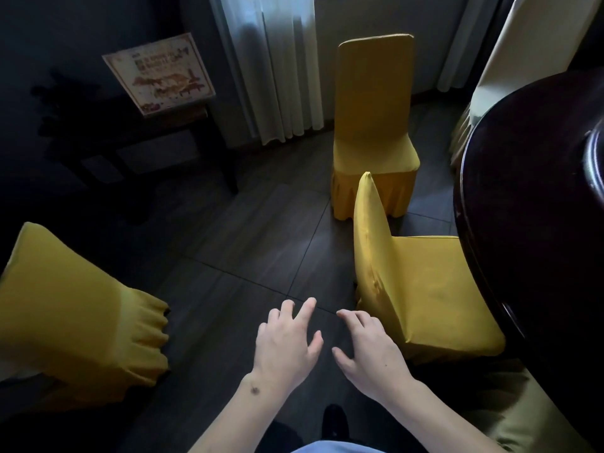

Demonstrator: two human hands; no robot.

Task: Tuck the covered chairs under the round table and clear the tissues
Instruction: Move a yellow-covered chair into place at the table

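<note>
The dark round table (523, 197) fills the right edge. A yellow-covered chair (425, 289) stands against it, its seat partly under the rim and its back toward me. My right hand (369, 351) hovers open just left of that chair's back, not touching it. Beside it, my left hand (287, 341) is open too, fingers spread, holding nothing. A second yellow chair (376, 132) stands free farther off, near the curtain. A third yellow chair (75, 315) is at the left edge. No tissues show in this view.
A cream-covered chair (529, 50) stands at the top right behind the table. A dark side table (157, 135) with a printed sign (160, 73) is at the back left. White curtains (271, 60) hang at the back. Dark tiled floor (255, 243) lies between the chairs.
</note>
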